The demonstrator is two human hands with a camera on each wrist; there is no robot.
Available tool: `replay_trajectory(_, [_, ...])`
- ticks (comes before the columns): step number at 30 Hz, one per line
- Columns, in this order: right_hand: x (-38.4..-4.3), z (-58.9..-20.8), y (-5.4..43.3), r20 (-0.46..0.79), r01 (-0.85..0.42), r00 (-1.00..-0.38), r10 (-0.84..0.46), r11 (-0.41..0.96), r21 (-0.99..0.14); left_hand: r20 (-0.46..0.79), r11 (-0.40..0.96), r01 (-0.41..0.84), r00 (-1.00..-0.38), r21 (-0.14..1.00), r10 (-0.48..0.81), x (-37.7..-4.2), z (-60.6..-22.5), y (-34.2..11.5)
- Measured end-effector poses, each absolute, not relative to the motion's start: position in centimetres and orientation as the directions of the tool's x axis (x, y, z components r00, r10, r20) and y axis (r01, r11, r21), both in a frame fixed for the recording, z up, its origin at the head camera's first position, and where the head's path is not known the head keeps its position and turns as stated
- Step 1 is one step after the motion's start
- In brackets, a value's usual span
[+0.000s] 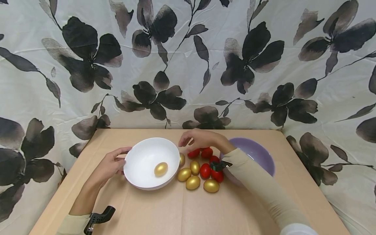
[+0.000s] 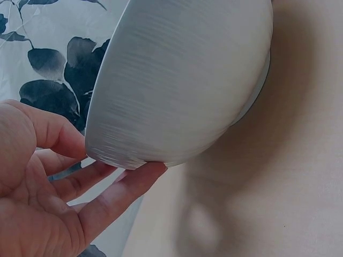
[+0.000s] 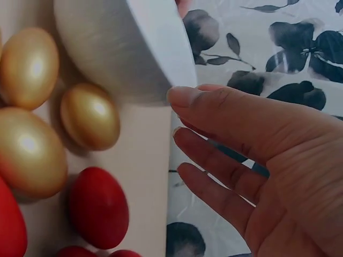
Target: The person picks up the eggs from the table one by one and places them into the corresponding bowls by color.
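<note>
A white bowl point(image 1: 141, 153) stands on the table with a gold egg point(image 1: 161, 169) inside it. My left hand point(image 1: 110, 166) touches the bowl's outer left side; its fingertips point(image 2: 153, 170) lie against the wall and rim from outside. Over the bowl's far right edge hovers my right hand point(image 1: 198, 138), fingers loosely bent, nothing between them. In the right wrist view its thumb tip is close to the bowl's rim; whether they touch, I cannot tell. Beneath and in front of this hand lie several gold eggs point(image 1: 193, 182) and red eggs point(image 1: 205, 171), some partly hidden by hand and wrist.
A purple bowl point(image 1: 265, 158) stands at the right, partly covered by my right forearm, so its contents are mostly hidden. The wooden table point(image 1: 158, 212) ends at a back edge before a floral cloth point(image 1: 202, 94). Each wrist carries a black camera mount point(image 1: 101, 217).
</note>
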State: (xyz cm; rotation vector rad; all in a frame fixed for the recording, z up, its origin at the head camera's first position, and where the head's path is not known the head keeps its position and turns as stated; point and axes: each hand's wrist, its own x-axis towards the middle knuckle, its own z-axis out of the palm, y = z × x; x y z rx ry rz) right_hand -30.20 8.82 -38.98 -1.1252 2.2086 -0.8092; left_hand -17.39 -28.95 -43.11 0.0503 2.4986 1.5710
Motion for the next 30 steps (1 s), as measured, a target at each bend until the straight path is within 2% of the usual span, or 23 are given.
replay_trajectory(14, [-30.9,-41.6,8.4,-0.239,-0.560,-0.473,-0.848,0.499,-0.661,-0.156,0.445,-0.089,-0.981,0.891,0.118,-17.6,-43.1,-29.0])
replay_trajectory(21, [-31.2,-42.3,7.2,-0.266,-0.594,-0.489,-0.830,0.541,-0.596,-0.145,0.440,-0.077,-0.982,0.895,0.122,-17.5,-43.1,-29.0])
replay_trajectory(30, [-31.3,-43.0,6.1,-0.288,-0.612,-0.485,-0.826,0.555,-0.563,-0.138,0.440,-0.070,-0.983,0.895,0.124,-17.7,-43.1,-29.1])
